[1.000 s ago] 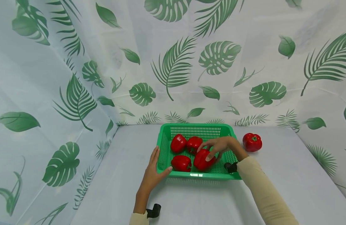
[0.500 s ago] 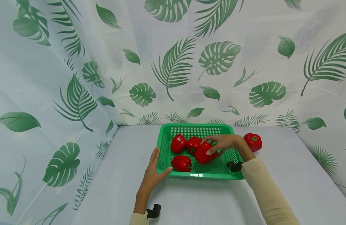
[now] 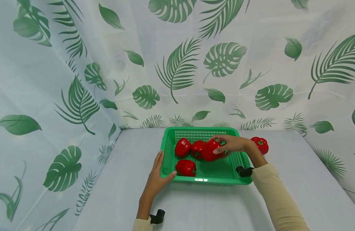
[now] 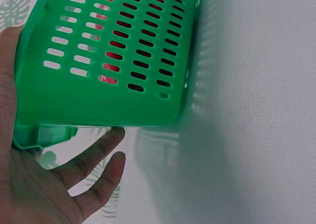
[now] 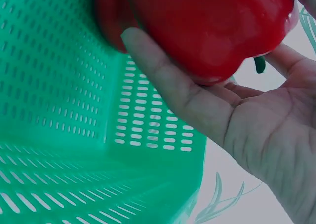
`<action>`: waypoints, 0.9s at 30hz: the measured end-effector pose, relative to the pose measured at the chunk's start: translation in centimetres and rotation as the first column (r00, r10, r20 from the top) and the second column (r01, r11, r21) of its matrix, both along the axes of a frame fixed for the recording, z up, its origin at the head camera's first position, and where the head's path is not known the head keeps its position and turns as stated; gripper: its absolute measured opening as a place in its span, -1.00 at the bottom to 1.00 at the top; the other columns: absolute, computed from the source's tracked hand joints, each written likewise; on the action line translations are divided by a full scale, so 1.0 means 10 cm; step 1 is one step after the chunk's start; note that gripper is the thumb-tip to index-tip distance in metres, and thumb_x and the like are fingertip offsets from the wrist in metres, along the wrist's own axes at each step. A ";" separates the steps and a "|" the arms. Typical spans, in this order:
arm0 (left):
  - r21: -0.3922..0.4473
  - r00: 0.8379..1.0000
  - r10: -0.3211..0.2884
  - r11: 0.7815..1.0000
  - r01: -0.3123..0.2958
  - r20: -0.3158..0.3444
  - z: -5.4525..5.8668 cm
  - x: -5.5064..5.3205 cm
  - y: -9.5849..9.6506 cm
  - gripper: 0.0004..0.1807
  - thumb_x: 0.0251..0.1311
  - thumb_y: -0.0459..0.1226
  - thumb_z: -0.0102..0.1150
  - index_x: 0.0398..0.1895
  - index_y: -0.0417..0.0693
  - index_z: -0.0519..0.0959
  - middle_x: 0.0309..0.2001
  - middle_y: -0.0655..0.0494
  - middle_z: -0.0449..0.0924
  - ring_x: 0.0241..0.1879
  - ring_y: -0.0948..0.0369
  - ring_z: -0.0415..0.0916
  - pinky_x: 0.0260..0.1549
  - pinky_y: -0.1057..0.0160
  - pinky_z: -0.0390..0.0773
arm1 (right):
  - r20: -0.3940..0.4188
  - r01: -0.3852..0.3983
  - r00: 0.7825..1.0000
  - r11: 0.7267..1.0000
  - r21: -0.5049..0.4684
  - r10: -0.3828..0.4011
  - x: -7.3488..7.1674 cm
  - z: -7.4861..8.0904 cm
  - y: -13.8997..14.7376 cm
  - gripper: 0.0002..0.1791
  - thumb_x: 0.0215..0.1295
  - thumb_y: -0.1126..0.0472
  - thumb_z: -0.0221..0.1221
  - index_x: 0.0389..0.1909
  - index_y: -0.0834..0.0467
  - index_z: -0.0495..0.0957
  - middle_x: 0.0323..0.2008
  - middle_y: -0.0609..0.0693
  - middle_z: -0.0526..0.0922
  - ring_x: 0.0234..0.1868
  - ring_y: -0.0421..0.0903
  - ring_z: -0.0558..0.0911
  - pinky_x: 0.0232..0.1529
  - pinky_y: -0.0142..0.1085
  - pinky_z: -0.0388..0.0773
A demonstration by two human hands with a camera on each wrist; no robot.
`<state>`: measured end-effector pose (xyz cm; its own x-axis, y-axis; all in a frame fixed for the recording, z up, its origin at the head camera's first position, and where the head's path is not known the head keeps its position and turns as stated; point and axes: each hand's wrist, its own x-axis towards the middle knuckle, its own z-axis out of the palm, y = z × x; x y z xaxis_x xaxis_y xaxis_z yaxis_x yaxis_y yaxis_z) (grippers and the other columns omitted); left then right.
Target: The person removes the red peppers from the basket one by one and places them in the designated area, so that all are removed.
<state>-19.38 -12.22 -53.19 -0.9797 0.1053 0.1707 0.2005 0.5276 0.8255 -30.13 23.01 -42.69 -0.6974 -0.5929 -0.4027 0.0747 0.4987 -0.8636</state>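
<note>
In the head view, my right hand [image 3: 230,143] grips a red bell pepper [image 3: 210,150] in the right half of a green plastic basket [image 3: 204,179]. The right wrist view shows that bell pepper [image 5: 212,26] with fingers curled round it and its green stem toward the palm. My left hand [image 3: 158,179] rests against the basket's front left corner, thumb along the front rim and fingers along the left side. In the left wrist view, the left fingers [image 4: 94,157] look fairly straight beside the perforated basket wall [image 4: 98,100]. Another bell pepper [image 3: 197,149] sits just left of the held one.
Two more red bell peppers lie in the basket, one at the back left [image 3: 183,147] and one at the front left [image 3: 185,168]. A further bell pepper [image 3: 260,145] stands on the white table [image 3: 293,179], right of the basket, partly behind the right wrist. A leaf-print sheet [image 3: 177,64] hangs behind.
My right hand has raised the bell pepper it holds and moved it toward the back of the basket. The left hand has stayed at its corner.
</note>
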 end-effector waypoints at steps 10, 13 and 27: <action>0.012 1.000 -0.002 1.000 0.002 -0.008 -0.01 0.01 0.01 0.02 0.13 0.10 0.29 0.57 0.14 -0.03 0.57 0.37 -0.17 0.54 0.06 -0.07 0.28 -0.31 0.25 | -0.112 0.051 0.992 0.998 -0.042 -0.056 0.01 0.03 0.06 -0.29 0.22 0.11 0.32 0.35 0.08 0.26 0.25 0.26 0.35 0.19 0.19 0.45 -0.03 0.02 0.65; 0.018 1.000 -0.007 1.000 0.007 -0.013 0.00 0.02 0.01 0.02 0.13 0.10 0.29 0.57 0.13 -0.03 0.57 0.36 -0.18 0.54 0.06 -0.07 0.29 -0.31 0.25 | -0.156 0.071 0.985 0.996 -0.058 -0.080 0.02 0.03 0.09 -0.28 0.25 0.11 0.30 0.38 0.09 0.22 0.27 0.28 0.31 0.19 0.20 0.46 0.00 0.01 0.64; 0.020 1.000 -0.013 1.000 0.013 -0.017 0.01 0.01 0.00 0.00 0.15 0.07 0.29 0.57 0.12 -0.03 0.58 0.34 -0.17 0.54 0.06 -0.08 0.29 -0.31 0.24 | -0.276 0.201 0.936 0.975 -0.092 -0.218 0.07 0.06 0.21 -0.18 0.23 -0.03 0.29 0.43 0.07 0.15 0.29 0.21 0.39 0.22 0.18 0.43 0.01 -0.09 0.63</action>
